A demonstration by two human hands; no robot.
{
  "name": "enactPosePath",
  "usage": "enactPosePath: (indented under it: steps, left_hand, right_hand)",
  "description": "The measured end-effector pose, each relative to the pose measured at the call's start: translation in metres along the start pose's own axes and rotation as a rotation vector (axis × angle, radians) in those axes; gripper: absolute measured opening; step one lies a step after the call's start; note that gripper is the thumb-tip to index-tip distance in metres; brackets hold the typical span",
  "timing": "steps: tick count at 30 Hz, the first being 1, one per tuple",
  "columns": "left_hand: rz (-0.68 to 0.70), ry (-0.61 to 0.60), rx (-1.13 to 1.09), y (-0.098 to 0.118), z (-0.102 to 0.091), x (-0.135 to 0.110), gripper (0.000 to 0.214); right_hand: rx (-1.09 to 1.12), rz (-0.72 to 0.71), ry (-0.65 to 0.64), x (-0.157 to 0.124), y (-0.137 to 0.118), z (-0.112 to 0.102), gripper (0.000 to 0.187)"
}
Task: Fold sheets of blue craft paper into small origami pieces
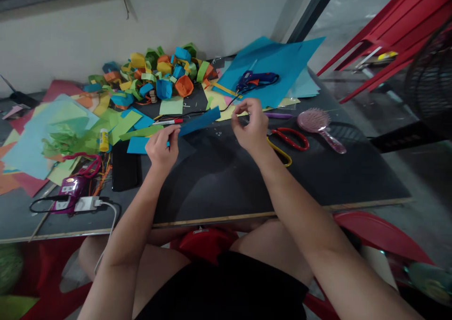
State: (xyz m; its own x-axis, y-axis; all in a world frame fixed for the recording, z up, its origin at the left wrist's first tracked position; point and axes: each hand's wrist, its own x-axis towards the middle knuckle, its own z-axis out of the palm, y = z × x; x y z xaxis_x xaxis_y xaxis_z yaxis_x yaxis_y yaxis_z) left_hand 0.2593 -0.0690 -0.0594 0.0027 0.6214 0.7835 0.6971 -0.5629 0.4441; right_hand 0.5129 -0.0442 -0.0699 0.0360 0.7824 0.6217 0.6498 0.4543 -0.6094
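Observation:
My left hand (163,146) is closed on one end of a blue paper strip (201,121), which reaches out over the dark table toward the right. My right hand (251,124) hovers beyond the strip's free end, thumb and forefinger pinched; whatever may be between them is too small to make out. Behind the left hand lie a red-and-white marker (169,121) and a blue paper piece (137,145). Just right of the right hand are scissors with red handles (293,139), partly hidden, and a yellow handle (282,154).
Folded paper pieces (164,89) are heaped at the back. A glue gun (257,79) rests on blue sheets. Coloured paper, a glue stick (103,140), a phone (125,169) and a purple power socket (72,192) are at left, a hairbrush (318,124) at right.

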Motion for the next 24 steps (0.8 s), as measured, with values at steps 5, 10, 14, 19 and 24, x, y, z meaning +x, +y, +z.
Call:
enactPosePath:
  steps: [5,10,14,19,24]
  left_hand:
    - [-0.325,0.043,-0.271,-0.004,0.008,0.004,0.033]
    - [-0.47,0.041,-0.296,-0.024,0.011,0.007,0.042]
    - [-0.189,-0.087,-0.12,-0.014,0.006,0.003,0.062]
    - [0.133,-0.39,-0.044,0.013,0.021,-0.018,0.105]
    - [0.015,-0.412,-0.147,0.01,0.03,-0.024,0.095]
  right_hand:
    - [0.415,0.076,-0.285,0.0,-0.014,0.003,0.054]
    - [0.865,0.443,-0.483,-0.001,-0.012,0.008,0.042]
    - [0.961,0.628,-0.193,0.0,-0.004,0.016,0.058]
    - [0.837,0.72,-0.097,-0.005,-0.007,0.025,0.066]
    - [0.813,0.761,-0.223,-0.008,-0.02,0.021,0.062]
